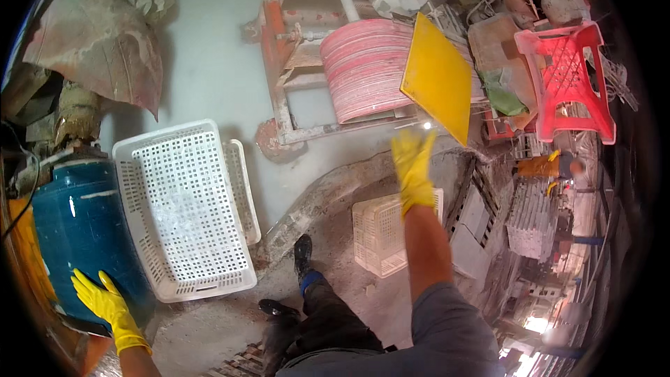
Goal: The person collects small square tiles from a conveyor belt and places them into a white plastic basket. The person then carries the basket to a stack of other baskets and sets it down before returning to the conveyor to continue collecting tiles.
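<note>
Right hand (413, 167) is up and out in front, yellow glove on, fingers (408, 145) spread apart and clamped on nothing, just under the lower edge of the yellow board (437, 85). That board sits tilted just above and to the right of the fingertips, its long axis running down and to the right, leaning against the stack of pink discs (363, 68); I cannot tell whether glove and board touch. The right hand is plainly the nearer one. Left hand (106, 305) is well apart, low at the near left, fingers open and flat against the blue drum (80, 230). Right of those fingers lies a big white crate (183, 209) on the floor (209, 56); a smaller crate (380, 234) sits below the right wrist. Beyond the board, a red stool (567, 77).
</note>
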Demonstrator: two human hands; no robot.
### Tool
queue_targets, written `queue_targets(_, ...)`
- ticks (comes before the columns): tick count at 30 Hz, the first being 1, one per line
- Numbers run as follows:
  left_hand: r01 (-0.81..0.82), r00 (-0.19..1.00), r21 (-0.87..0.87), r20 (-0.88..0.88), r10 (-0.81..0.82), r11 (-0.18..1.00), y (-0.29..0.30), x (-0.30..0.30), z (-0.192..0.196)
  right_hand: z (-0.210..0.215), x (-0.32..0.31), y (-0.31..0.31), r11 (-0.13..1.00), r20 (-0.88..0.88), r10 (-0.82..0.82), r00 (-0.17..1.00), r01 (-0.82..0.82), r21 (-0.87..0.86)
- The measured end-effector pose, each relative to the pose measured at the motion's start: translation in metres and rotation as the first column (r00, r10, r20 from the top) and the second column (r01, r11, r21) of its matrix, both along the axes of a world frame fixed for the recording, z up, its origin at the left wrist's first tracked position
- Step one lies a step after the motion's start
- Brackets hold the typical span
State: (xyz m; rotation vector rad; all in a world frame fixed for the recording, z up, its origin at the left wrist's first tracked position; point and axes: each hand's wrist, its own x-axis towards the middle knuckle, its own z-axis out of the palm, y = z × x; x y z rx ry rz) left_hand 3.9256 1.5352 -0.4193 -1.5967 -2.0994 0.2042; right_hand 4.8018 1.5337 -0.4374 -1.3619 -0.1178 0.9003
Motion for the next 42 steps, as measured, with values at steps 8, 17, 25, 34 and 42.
queue_targets(8, -0.024, 0.991, -0.072, 0.127, 0.033, 0.997, 0.022, 0.034, 0.023, 0.030, 0.092, 0.022, 0.659, -0.790, 0.232, 0.568, 0.506, 0.557)
queue_targets(17, 0.033, 0.988, 0.046, 0.150, -0.040, 0.998, 0.013, 0.028, 0.027, -0.017, -0.050, -0.212, 0.876, -0.620, -0.125, 0.775, 0.379, 0.298)
queue_targets(25, 0.139, 0.916, -0.064, 0.389, -0.104, 0.988, -0.002, 0.001, 0.052, 0.065, -0.187, -0.294, 0.953, -0.234, -0.137, 0.962, 0.192, 0.232)
queue_targets(34, 0.073, 0.897, 0.095, 0.428, -0.107, 0.993, -0.032, -0.126, 0.026, 0.048, -0.403, -0.178, 0.937, -0.899, 0.350, 0.264, -0.089, 0.339)
queue_targets(42, 0.089, 0.880, 0.159, 0.449, -0.153, 0.983, -0.025, -0.113, 0.048, -0.138, -0.568, -0.132, 0.954, -0.995, 0.104, -0.007, -0.282, 0.102)
